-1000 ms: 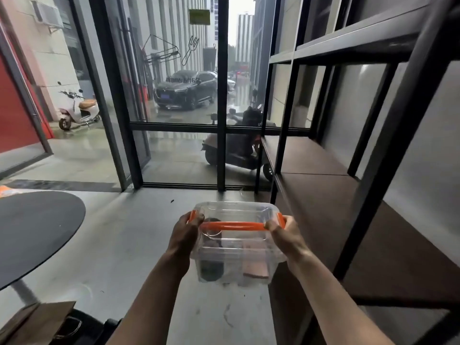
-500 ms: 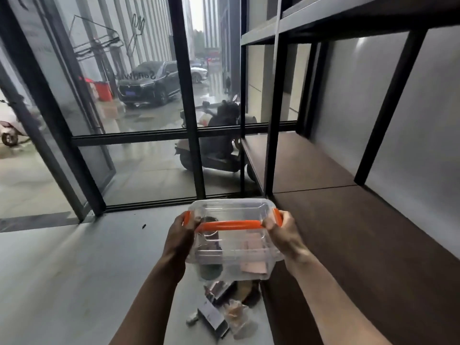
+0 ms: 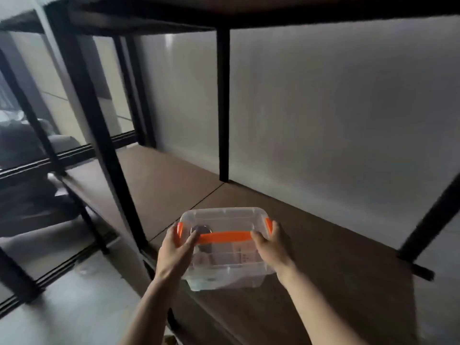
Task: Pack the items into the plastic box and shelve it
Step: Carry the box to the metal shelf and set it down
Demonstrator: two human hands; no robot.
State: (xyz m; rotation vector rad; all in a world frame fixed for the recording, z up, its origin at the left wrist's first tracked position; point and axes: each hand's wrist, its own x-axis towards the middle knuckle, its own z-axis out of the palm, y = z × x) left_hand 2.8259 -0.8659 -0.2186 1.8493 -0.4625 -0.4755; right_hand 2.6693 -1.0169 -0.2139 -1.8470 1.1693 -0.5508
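A clear plastic box (image 3: 224,272) with a lid, orange side clips and an orange handle is held between both hands over the front part of the brown shelf board (image 3: 331,247). My left hand (image 3: 174,252) grips its left end and my right hand (image 3: 270,245) grips its right end. Through the walls I make out a dark round item and a pinkish flat item inside. I cannot tell whether the box's bottom touches the board.
Black metal uprights (image 3: 223,105) and an upper shelf (image 3: 249,11) frame the bay. A grey wall (image 3: 336,115) closes the back. A front post (image 3: 104,145) stands just left of the box. Grey floor (image 3: 62,307) lies at lower left, and a slanted brace (image 3: 428,225) at right.
The view has swung right from the glass front to the shelf unit. The box, still held in both hands, now sits over the brown shelf board instead of over the floor.
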